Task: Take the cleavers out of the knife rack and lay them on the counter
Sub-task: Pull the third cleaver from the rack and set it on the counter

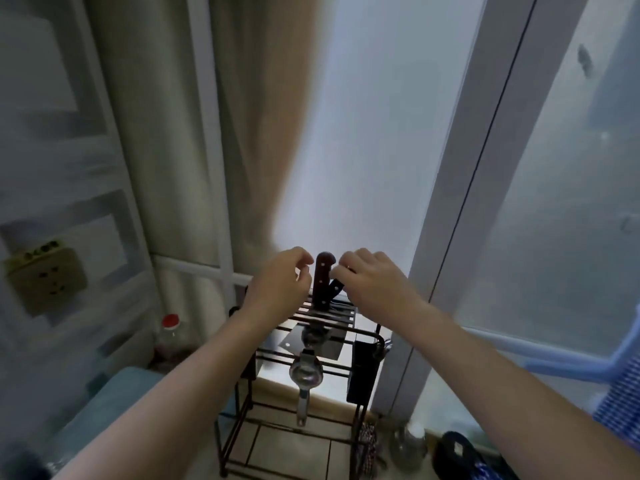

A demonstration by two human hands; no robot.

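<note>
A black wire knife rack (349, 318) stands on the counter by the window. Two cleavers stand in its top slots. The brown-handled cleaver (322, 282) is upright, and its shiny blade shows below the slats. My left hand (280, 284) hovers just left of that handle with fingers curled and apart, holding nothing. The black-handled cleaver (335, 289) leans to the right beside it. My right hand (370, 278) has its fingertips closed on the top of this handle, which hides the handle's end.
A metal ladle (306, 372) hangs at the rack's front, and a black box (362, 372) sits on its right side. A red-capped bottle (170, 329) stands to the left, a wall socket (45, 277) further left. Curtain and window frame rise behind. Dark items lie at the bottom right.
</note>
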